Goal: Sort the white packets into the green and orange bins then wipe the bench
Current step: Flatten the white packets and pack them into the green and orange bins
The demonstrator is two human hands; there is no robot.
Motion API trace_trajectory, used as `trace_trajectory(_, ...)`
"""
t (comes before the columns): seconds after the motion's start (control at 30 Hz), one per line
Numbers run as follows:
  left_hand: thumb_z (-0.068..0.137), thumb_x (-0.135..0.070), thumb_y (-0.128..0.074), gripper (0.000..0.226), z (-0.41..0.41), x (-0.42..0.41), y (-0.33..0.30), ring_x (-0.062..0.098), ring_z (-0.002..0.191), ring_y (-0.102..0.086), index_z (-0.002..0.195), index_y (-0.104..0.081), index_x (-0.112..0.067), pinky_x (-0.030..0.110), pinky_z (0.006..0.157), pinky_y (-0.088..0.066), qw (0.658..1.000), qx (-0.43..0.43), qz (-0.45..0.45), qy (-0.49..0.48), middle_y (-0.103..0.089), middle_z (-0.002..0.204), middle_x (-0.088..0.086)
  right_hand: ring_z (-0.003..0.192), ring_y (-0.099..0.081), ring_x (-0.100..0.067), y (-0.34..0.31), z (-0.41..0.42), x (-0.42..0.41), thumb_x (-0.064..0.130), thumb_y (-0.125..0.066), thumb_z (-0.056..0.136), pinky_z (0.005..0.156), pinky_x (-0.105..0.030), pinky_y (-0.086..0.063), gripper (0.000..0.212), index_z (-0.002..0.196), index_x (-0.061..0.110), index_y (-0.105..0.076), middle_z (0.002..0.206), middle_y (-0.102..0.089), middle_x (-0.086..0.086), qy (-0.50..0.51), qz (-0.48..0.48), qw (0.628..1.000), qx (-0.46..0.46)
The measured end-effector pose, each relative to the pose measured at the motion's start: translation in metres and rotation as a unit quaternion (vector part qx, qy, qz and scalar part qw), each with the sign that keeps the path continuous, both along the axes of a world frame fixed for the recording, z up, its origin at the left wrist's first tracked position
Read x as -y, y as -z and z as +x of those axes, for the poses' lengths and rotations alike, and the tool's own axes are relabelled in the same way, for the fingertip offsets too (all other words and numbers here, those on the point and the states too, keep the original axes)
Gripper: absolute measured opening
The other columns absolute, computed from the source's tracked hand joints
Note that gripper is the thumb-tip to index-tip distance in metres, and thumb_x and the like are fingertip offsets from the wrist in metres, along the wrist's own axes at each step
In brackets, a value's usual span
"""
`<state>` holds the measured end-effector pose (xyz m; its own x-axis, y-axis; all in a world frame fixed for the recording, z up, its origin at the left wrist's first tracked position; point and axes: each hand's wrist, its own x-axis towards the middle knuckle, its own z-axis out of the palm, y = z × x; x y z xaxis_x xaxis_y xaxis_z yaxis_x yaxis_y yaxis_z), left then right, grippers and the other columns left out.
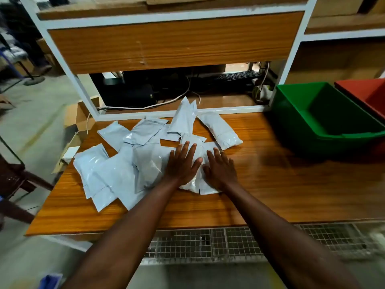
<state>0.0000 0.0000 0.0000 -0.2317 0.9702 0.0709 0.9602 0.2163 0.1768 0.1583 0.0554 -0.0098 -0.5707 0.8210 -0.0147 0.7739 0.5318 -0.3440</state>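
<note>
While both palms pressed down on them, the white packets (129,163) lay in a loose, overlapping heap across the left and middle of the wooden bench (291,184); they were flat, glossy, pale pouches, one tipped up at the back. The left hand (183,163) lay flat with fingers spread on the pile, the right hand (220,170) flat beside it, gripping nothing. A green bin (295,105) sat empty at the bench's right, an orange bin (366,90) just beyond it.
</note>
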Motion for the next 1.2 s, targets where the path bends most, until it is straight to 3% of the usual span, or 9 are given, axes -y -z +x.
trace_trajectory(0.1, 0.100, -0.060, -0.024, 0.064, 0.000, -0.010, 0.007, 0.033, 0.151, -0.013, 0.156, -0.017, -0.031, 0.055, 0.120, -0.020, 1.000, 0.003, -0.027, -0.001, -0.014, 0.166, 0.006, 0.155, 0.000, -0.030, 0.007, -0.006, -0.002, 0.054, -0.026, 0.103, 0.122, -0.057, -0.009, 0.065, 0.159, 0.026, -0.009, 0.168, -0.002, -0.006, 0.006, -0.008, 1.000, 0.023)
trace_trajectory(0.3, 0.095, -0.060, -0.007, 0.071, -0.002, -0.004, 0.033, 0.038, 0.148, -0.023, 0.154, -0.026, -0.026, 0.058, 0.115, -0.030, 0.998, -0.031, -0.037, 0.030, -0.024, 0.162, 0.010, 0.155, 0.008, -0.028, 0.022, 0.004, 0.003, 0.055, -0.017, 0.103, 0.123, -0.056, -0.002, 0.063, 0.159, 0.027, -0.008, 0.168, 0.002, -0.006, 0.007, -0.012, 0.998, 0.065)
trace_trajectory(0.47, 0.095, -0.064, -0.010, 0.067, 0.005, 0.001, 0.032, 0.035, 0.152, -0.007, 0.156, -0.012, -0.036, 0.058, 0.119, -0.019, 0.998, -0.034, -0.031, 0.038, -0.008, 0.166, 0.003, 0.155, 0.000, -0.032, 0.013, 0.011, 0.005, 0.053, -0.030, 0.101, 0.122, -0.060, -0.005, 0.061, 0.155, 0.025, -0.023, 0.167, -0.011, -0.008, 0.028, 0.010, 0.997, 0.073)
trace_trajectory(0.63, 0.092, -0.064, -0.009, 0.069, 0.001, -0.001, 0.032, 0.038, 0.149, -0.016, 0.154, -0.022, -0.038, 0.061, 0.114, -0.027, 0.998, -0.038, -0.031, 0.036, -0.018, 0.165, 0.005, 0.154, 0.009, -0.031, 0.028, 0.010, 0.009, 0.065, -0.016, 0.099, 0.121, -0.060, -0.001, 0.065, 0.157, 0.038, -0.009, 0.168, 0.004, -0.004, 0.013, 0.009, 0.998, 0.067)
trace_trajectory(0.7, 0.097, -0.056, -0.022, 0.060, -0.001, 0.002, 0.034, 0.037, 0.147, -0.024, 0.153, -0.028, -0.035, 0.058, 0.113, -0.032, 0.999, -0.035, -0.012, 0.037, -0.025, 0.162, 0.006, 0.155, 0.007, -0.029, 0.031, 0.014, 0.011, 0.060, -0.017, 0.101, 0.122, -0.058, -0.002, 0.061, 0.158, 0.037, -0.012, 0.169, 0.000, -0.003, 0.018, 0.017, 0.998, 0.056)
trace_trajectory(0.83, 0.100, -0.037, -0.043, 0.049, 0.001, 0.007, 0.038, 0.036, 0.144, -0.033, 0.148, -0.041, -0.026, 0.053, 0.115, -0.034, 0.998, -0.032, 0.022, 0.041, -0.035, 0.158, 0.009, 0.154, -0.012, -0.030, 0.027, 0.013, 0.014, 0.047, -0.018, 0.101, 0.123, -0.052, -0.014, 0.058, 0.153, 0.027, -0.034, 0.164, -0.025, -0.008, 0.022, 0.020, 0.999, 0.013)
trace_trajectory(0.93, 0.102, -0.037, -0.033, 0.048, 0.005, 0.011, 0.034, 0.037, 0.144, -0.032, 0.146, -0.044, -0.023, 0.056, 0.111, -0.038, 0.998, -0.010, 0.043, 0.042, -0.037, 0.157, 0.008, 0.152, -0.019, -0.029, 0.022, 0.015, 0.015, 0.039, -0.028, 0.106, 0.123, -0.048, -0.019, 0.048, 0.148, 0.024, -0.042, 0.160, -0.034, -0.009, 0.025, 0.010, 1.000, -0.010)
trace_trajectory(1.03, 0.101, -0.043, -0.020, 0.055, 0.012, 0.019, 0.022, 0.034, 0.148, -0.026, 0.148, -0.043, -0.024, 0.054, 0.117, -0.031, 0.996, 0.020, 0.071, 0.042, -0.032, 0.160, 0.005, 0.152, -0.021, -0.028, 0.011, 0.024, 0.022, 0.038, -0.033, 0.106, 0.122, -0.047, -0.024, 0.043, 0.145, 0.024, -0.046, 0.159, -0.035, -0.007, 0.049, 0.013, 0.998, -0.037)
trace_trajectory(1.2, 0.105, -0.041, -0.031, 0.047, 0.021, 0.036, 0.010, 0.026, 0.152, -0.014, 0.151, -0.032, -0.034, 0.053, 0.113, -0.031, 0.994, 0.051, 0.094, 0.034, -0.020, 0.164, -0.005, 0.150, -0.025, -0.030, -0.002, 0.050, 0.053, 0.040, -0.033, 0.105, 0.119, -0.047, -0.030, 0.044, 0.142, 0.024, -0.050, 0.158, -0.037, -0.009, 0.099, 0.028, 0.992, -0.076)
